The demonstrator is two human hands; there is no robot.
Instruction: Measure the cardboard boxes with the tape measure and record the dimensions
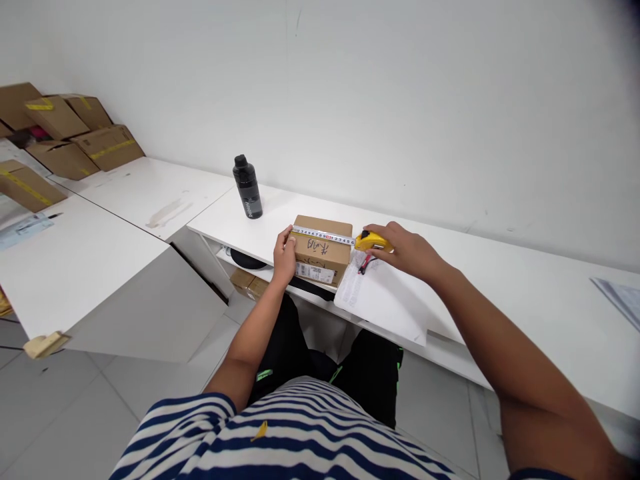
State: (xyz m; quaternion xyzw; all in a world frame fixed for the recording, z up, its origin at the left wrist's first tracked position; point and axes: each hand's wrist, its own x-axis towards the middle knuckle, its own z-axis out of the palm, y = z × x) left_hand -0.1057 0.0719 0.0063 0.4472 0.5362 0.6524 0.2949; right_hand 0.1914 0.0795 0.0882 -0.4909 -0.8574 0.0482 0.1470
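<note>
Measuring box [313, 255], seemingly; next read likely needs taut tape [320, 235];
left hand [285, 257] clamps tape at box edge; right hand [404, 249] grips case [368, 241]

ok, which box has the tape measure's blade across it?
The black-lettered box between left hand and right hand, blade along its top; other boxes, farther left, have none across them.

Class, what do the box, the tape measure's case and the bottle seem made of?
Box: matt cardboard, by its dull brown faces.
Tape measure's case: probably smooth plastic, evenly yellow with black parts.
Bottle: perhaps smooth plastic, its dark body looking faintly translucent.
</note>
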